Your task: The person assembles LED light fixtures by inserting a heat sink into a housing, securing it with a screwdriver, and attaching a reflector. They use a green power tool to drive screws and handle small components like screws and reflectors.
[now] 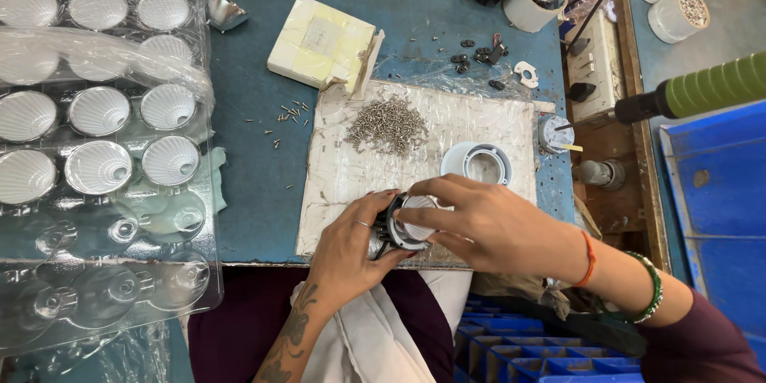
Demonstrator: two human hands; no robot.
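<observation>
While my left hand [351,243] grips the black finned housing [388,227], my right hand [487,223] presses a reflector [416,219] in; white ring [477,162] remains unfitted.

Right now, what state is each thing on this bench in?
Left hand: gripping the black finned housing from the side.
Right hand: fingers pressing the reflector into the housing's top.
White ring: lying flat on the mat, untouched.
Screws: loose in a pile.
Clear tray: upper pockets filled with reflectors, lower pockets empty.
Green-handled screwdriver: hanging, not held.
</observation>
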